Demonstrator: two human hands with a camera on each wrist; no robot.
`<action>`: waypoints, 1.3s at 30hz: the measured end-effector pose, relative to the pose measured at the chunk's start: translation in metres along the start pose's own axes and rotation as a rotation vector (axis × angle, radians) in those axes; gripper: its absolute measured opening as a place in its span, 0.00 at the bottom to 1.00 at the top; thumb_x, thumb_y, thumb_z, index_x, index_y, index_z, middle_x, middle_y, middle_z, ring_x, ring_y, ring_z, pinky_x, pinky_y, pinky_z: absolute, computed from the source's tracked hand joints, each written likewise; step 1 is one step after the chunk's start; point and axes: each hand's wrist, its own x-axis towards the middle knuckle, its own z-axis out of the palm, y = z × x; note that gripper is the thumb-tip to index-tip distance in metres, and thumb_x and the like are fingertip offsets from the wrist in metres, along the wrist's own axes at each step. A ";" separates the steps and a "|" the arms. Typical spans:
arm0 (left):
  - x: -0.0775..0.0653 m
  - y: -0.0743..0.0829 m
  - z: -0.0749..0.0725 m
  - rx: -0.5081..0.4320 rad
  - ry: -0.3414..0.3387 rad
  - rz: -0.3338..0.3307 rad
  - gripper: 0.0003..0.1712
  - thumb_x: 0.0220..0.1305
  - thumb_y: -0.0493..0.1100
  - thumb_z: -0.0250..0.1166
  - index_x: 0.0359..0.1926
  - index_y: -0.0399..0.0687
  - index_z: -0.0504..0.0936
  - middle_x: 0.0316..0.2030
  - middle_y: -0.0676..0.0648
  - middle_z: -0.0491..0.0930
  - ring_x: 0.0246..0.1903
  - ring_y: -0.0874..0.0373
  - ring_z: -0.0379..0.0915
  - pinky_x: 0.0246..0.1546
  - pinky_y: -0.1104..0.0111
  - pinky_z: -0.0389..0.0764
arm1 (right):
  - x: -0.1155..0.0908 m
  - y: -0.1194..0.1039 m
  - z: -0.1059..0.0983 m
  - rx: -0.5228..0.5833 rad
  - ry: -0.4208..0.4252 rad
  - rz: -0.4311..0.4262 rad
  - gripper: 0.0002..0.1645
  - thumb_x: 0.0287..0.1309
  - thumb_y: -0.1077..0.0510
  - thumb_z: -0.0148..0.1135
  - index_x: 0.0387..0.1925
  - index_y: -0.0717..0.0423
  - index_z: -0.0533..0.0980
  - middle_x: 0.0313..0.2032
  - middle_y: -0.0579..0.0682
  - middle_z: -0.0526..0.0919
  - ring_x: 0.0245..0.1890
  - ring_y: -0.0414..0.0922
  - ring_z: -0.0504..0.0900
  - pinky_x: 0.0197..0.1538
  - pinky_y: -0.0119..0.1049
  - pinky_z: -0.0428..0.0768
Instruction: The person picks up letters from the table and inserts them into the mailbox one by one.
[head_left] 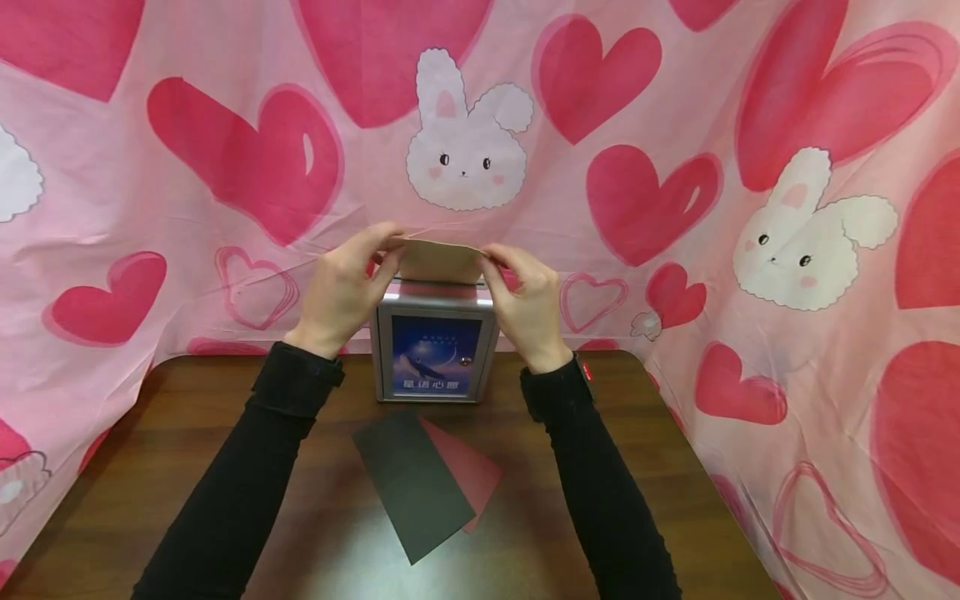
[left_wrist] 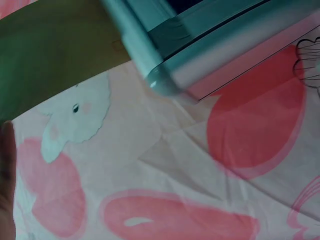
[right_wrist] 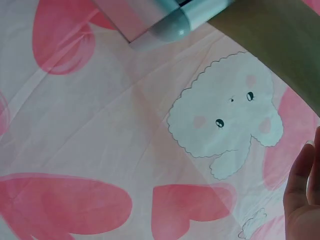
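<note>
Between both hands a tan sheet of paper or card [head_left: 441,262] stands upright over the top of a silver-framed box [head_left: 381,358]. My left hand [head_left: 337,287] pinches its upper left corner between thumb and fingers. At the upper right corner, my right hand [head_left: 529,307] pinches it the same way. The sheet's lower edge meets the box's top. On the box front is a dark blue picture [head_left: 437,354] with a whale, a moon and white characters. In the left wrist view the sheet [left_wrist: 55,55] runs up to the box's rounded corner [left_wrist: 160,82].
A dark grey sheet [head_left: 412,487] lies on the brown wooden table [head_left: 300,500] in front of the box, partly covering a red sheet [head_left: 467,467]. Behind the table hangs a pink cloth [head_left: 375,183] printed with hearts and rabbits.
</note>
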 end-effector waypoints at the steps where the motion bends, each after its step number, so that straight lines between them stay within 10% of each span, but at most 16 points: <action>1: -0.001 -0.001 0.001 0.006 0.020 0.013 0.13 0.57 0.29 0.65 0.44 0.35 0.79 0.36 0.37 0.85 0.31 0.48 0.80 0.28 0.54 0.83 | -0.001 0.001 0.001 -0.008 0.009 -0.006 0.07 0.55 0.67 0.64 0.35 0.68 0.83 0.32 0.59 0.88 0.32 0.46 0.85 0.39 0.43 0.86; 8: -0.009 -0.012 0.011 0.014 0.001 0.008 0.10 0.54 0.28 0.67 0.40 0.34 0.83 0.35 0.37 0.86 0.35 0.48 0.81 0.38 0.51 0.85 | -0.006 0.009 0.009 -0.060 -0.004 -0.007 0.10 0.58 0.68 0.61 0.40 0.67 0.83 0.36 0.60 0.88 0.35 0.47 0.85 0.40 0.44 0.86; 24: -0.026 -0.034 0.026 0.060 -0.402 -0.317 0.20 0.65 0.39 0.60 0.56 0.37 0.78 0.55 0.35 0.78 0.57 0.43 0.70 0.59 0.47 0.71 | -0.027 0.045 0.033 -0.260 -0.247 0.176 0.12 0.59 0.63 0.60 0.41 0.63 0.84 0.39 0.59 0.88 0.43 0.51 0.83 0.50 0.46 0.81; 39: -0.042 -0.027 0.021 0.037 -0.339 -0.257 0.14 0.62 0.37 0.62 0.48 0.36 0.83 0.53 0.37 0.79 0.56 0.45 0.69 0.57 0.48 0.73 | -0.056 0.038 0.028 -0.224 -0.234 0.178 0.14 0.58 0.65 0.56 0.41 0.68 0.83 0.47 0.63 0.85 0.54 0.57 0.76 0.61 0.53 0.72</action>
